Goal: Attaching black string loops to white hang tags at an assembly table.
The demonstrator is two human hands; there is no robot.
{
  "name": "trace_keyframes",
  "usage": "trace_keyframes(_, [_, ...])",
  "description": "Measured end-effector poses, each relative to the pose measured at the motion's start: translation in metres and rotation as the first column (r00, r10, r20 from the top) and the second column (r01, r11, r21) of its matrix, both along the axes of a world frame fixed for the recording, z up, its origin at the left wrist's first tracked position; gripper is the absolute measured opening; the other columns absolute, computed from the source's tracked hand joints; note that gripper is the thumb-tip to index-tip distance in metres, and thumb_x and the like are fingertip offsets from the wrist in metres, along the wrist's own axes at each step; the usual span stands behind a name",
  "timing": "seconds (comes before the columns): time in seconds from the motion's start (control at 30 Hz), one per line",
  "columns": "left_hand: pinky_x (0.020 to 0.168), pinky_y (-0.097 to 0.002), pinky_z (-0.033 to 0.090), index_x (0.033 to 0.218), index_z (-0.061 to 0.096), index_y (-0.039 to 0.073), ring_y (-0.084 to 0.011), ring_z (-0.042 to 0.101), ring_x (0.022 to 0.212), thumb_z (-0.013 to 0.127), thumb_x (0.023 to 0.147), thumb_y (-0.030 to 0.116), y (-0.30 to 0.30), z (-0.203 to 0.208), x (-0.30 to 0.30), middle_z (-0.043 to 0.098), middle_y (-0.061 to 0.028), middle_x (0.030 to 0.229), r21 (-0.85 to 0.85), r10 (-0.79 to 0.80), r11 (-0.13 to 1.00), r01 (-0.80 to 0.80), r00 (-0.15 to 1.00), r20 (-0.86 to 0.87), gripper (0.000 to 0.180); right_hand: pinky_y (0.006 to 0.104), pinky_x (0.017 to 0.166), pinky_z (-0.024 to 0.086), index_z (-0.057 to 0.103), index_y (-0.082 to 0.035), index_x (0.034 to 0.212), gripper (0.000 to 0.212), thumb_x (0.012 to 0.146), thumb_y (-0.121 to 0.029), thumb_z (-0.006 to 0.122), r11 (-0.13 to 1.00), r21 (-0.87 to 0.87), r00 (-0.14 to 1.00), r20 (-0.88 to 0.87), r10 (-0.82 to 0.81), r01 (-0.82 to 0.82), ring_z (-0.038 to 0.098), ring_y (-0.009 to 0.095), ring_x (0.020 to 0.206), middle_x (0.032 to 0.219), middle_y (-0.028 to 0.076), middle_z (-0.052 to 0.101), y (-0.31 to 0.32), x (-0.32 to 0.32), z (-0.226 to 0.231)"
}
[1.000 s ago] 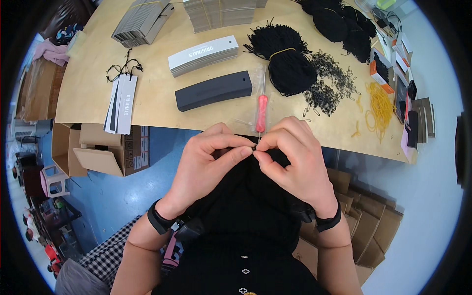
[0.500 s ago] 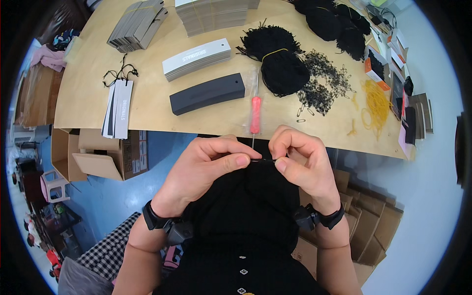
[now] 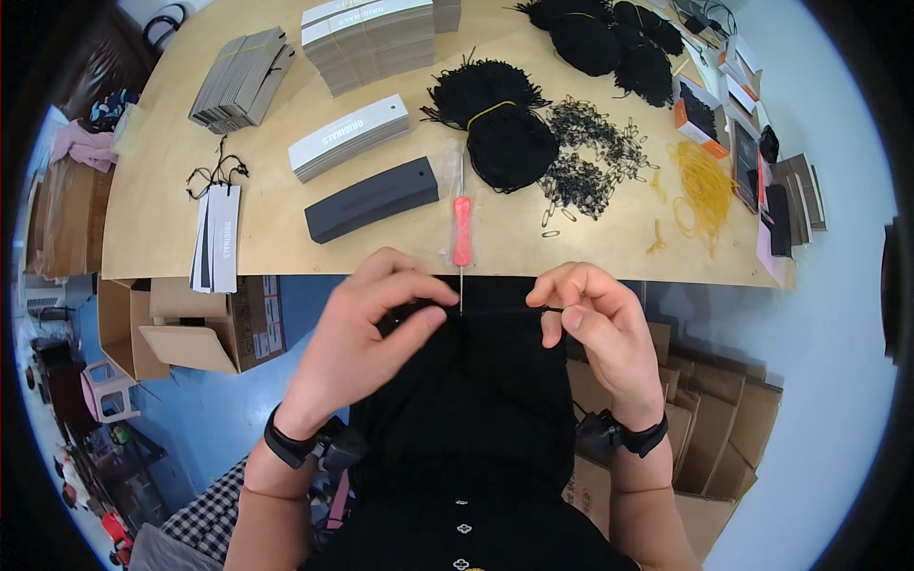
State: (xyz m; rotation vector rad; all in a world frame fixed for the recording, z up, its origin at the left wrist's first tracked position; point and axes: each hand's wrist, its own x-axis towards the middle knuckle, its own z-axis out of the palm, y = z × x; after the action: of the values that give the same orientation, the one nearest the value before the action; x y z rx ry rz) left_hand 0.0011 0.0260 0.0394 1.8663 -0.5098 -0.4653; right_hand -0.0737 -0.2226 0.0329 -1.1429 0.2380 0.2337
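Drew the left hand (image 3: 362,328) away from the right hand (image 3: 609,324), parting its thumb and forefinger slightly, and kept a small black strand (image 3: 552,308) pinched in right fingertips before the table (image 3: 262,233), leaving it to one hand.

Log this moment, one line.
left hand: thumb, forefinger parted near red-handled tool | right hand: pinching thin black strand | table: cord bundle, pins

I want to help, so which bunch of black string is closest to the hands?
The bunch just left of the scattered pins; the other bunches lie farther back and to the right.
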Motion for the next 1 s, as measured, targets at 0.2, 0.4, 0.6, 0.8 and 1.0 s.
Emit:
trace_keyframes(0.2, [0.096, -0.0350, 0.046, 0.115, 0.071, 0.008, -0.0240, 0.060, 0.110, 0.077, 0.080, 0.007, -0.034, 0.007, -0.003, 0.067, -0.0106, 0.121, 0.079, -0.136, 0.990, 0.113, 0.891, 0.432, 0.035, 0.0237, 0.084, 0.042, 0.058, -0.001, 0.086, 0.007, 0.085, -0.002, 0.065, 0.905, -0.425, 0.947, 0.287, 0.142, -0.007, 0.051, 0.010, 0.091, 0.110, 0.007, 0.052, 0.004, 0.004, 0.006])
trace_keyframes(0.4, [0.085, -0.0300, 0.048, 0.103, 0.073, 0.008, -0.0160, 0.064, 0.093, 0.078, 0.083, 0.008, -0.040, -0.016, -0.009, 0.070, -0.0039, 0.094, -0.320, -0.092, 0.947, 0.030, 0.979, -0.180, 0.020, 0.0244, 0.085, 0.043, 0.060, -0.001, 0.086, 0.007, 0.084, -0.003, 0.067, 0.911, -0.411, 0.947, 0.274, 0.169, -0.044, 0.051, 0.009, 0.091, 0.111, 0.007, 0.050, 0.002, 0.011, 0.008])
trace_keyframes(0.6, [0.088, -0.0272, 0.049, 0.105, 0.073, 0.004, -0.0137, 0.065, 0.095, 0.075, 0.087, 0.007, -0.045, -0.024, -0.008, 0.070, -0.0044, 0.096, -0.385, -0.084, 0.922, 0.037, 0.991, -0.105, 0.018, 0.0246, 0.084, 0.043, 0.061, -0.001, 0.087, 0.005, 0.085, -0.003, 0.066, 0.945, -0.327, 0.960, 0.254, 0.119, -0.031, 0.050, 0.009, 0.091, 0.110, 0.006, 0.049, 0.004, 0.012, 0.007])
trace_keyframes(0.8, [0.088, -0.0271, 0.051, 0.100, 0.072, -0.003, -0.0158, 0.066, 0.092, 0.071, 0.089, 0.000, -0.040, -0.010, -0.011, 0.070, -0.0107, 0.097, -0.425, -0.083, 0.873, -0.239, 0.786, -0.613, 0.012, 0.0245, 0.081, 0.043, 0.064, -0.001, 0.092, 0.011, 0.089, -0.010, 0.071, 0.888, -0.433, 0.960, 0.278, -0.032, 0.154, 0.051, 0.010, 0.088, 0.107, 0.006, 0.052, 0.016, 0.013, -0.001])
trace_keyframes(1.0, [0.081, -0.0252, 0.050, 0.098, 0.075, -0.002, -0.0132, 0.063, 0.088, 0.072, 0.087, -0.002, -0.036, -0.021, -0.011, 0.069, -0.0077, 0.094, -0.444, 0.052, 0.865, -0.234, 0.921, -0.386, 0.012, 0.0244, 0.075, 0.045, 0.066, -0.002, 0.092, 0.013, 0.087, -0.011, 0.075, 0.865, -0.486, 0.948, 0.316, 0.042, 0.124, 0.053, 0.010, 0.082, 0.100, 0.005, 0.055, 0.031, 0.013, -0.008])
